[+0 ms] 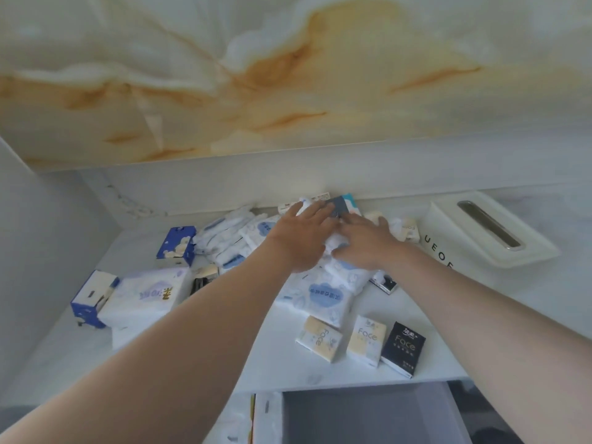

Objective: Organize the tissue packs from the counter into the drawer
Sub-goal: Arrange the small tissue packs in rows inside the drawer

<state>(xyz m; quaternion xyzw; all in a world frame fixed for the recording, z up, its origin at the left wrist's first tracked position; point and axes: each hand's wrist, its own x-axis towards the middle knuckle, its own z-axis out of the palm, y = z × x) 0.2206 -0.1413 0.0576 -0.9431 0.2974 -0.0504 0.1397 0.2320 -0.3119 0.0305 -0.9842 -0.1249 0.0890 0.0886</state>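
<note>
Many tissue packs lie heaped on the white counter [278, 363]. My left hand [301, 233] reaches to the back of the heap, its fingers straight and resting on the white-and-blue packs [230, 238] there. Beside it, my right hand [365, 243] lies across a white pack with blue clouds [320, 296], thumb against its near side. Three small "Face" packs sit at the front: two yellow-and-white ones [318, 339] [366, 341] and a black one [403, 349]. Below the counter edge the grey drawer [368, 418] stands open.
A blue box [176, 246], a blue-and-white box [91, 298] and a large soft white pack [144, 294] lie at the left. A white tissue dispenser [487, 232] stands at the right. A marble wall closes the back, and a side wall the left.
</note>
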